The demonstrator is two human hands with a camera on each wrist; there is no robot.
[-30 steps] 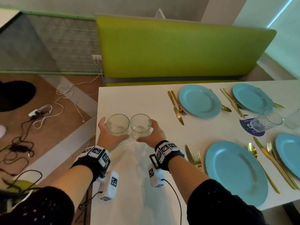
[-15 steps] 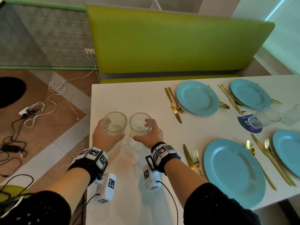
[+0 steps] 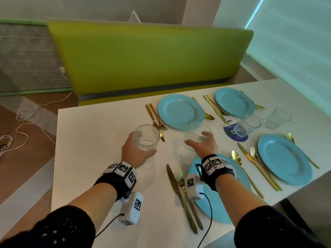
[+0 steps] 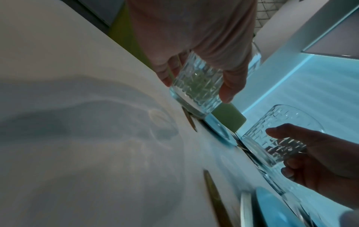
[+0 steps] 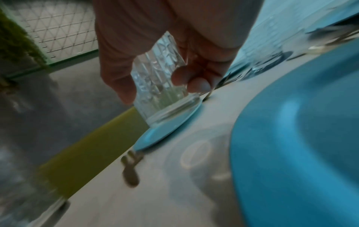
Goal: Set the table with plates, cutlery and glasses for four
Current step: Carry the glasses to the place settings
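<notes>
My left hand (image 3: 133, 151) grips a clear patterned glass (image 3: 147, 136) (image 4: 196, 86) just above the white table (image 3: 93, 140), left of the far-left setting's gold knife and fork (image 3: 156, 120). My right hand (image 3: 203, 145) grips a second glass (image 3: 197, 134) (image 5: 161, 79), held above the table between the far-left blue plate (image 3: 180, 110) and the near-left blue plate (image 3: 223, 199). Two more blue plates (image 3: 233, 102) (image 3: 284, 159) lie to the right, each with gold cutlery beside it. Two other glasses (image 3: 248, 125) (image 3: 276, 118) stand between them.
A green bench (image 3: 148, 56) runs along the table's far side. A round blue sticker (image 3: 234, 134) lies under one standing glass. Cables (image 3: 23, 122) trail over the floor to the left. A gold knife and fork (image 3: 182, 194) lie near my right wrist.
Both hands have carried their glasses to the right and apart. They were side by side near the table's left end; the right one is now between the two left plates.
</notes>
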